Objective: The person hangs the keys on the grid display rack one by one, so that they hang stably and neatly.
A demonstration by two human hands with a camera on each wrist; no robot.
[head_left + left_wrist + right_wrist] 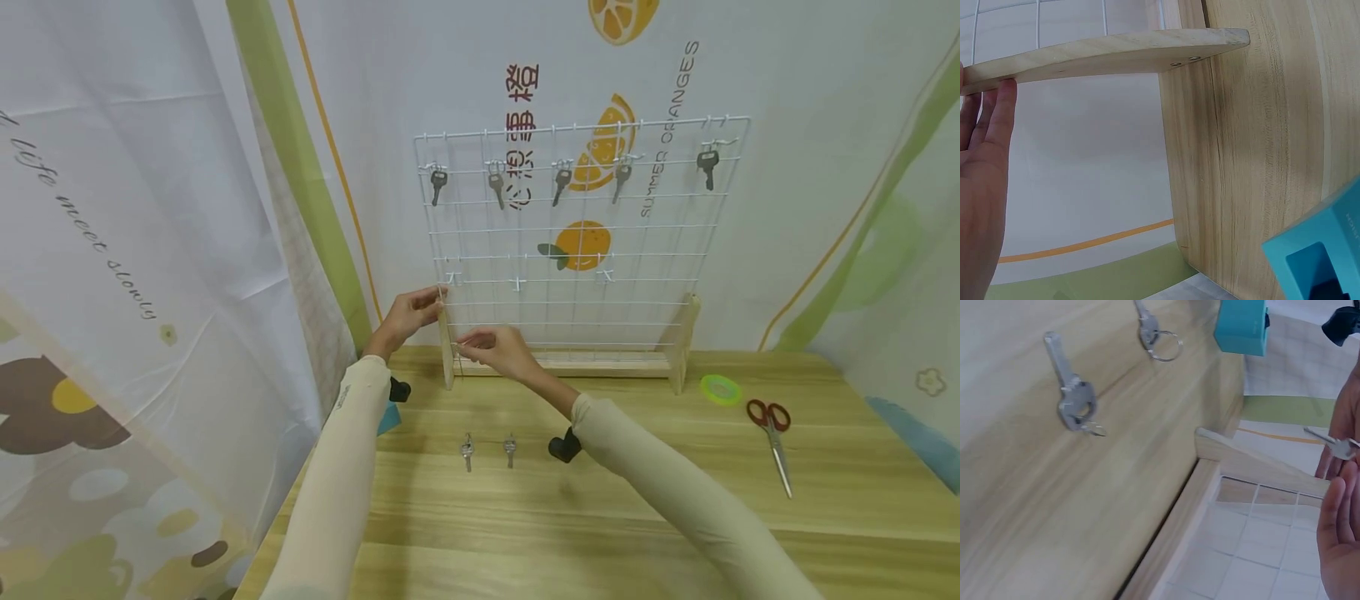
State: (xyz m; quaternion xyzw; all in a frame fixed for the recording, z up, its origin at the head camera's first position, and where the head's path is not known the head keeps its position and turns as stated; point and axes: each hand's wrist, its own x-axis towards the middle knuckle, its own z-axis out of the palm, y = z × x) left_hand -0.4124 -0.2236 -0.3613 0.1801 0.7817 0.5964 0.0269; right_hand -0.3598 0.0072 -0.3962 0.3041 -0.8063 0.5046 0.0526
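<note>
A white wire grid rack stands on wooden legs at the back of the table. My left hand holds the rack's left wooden leg, fingers against one side and the thumb tip at the other. Lower and to the right, my right hand pinches a key in front of that leg. Several keys, among them one key at the far right, hang from hooks along the upper grid. Three white hooks, such as the middle hook, sit lower with no key on them.
Two keys with rings, a left key and a right key, lie on the wooden table. A teal box is by my left forearm. Green tape and red-handled scissors lie at the right.
</note>
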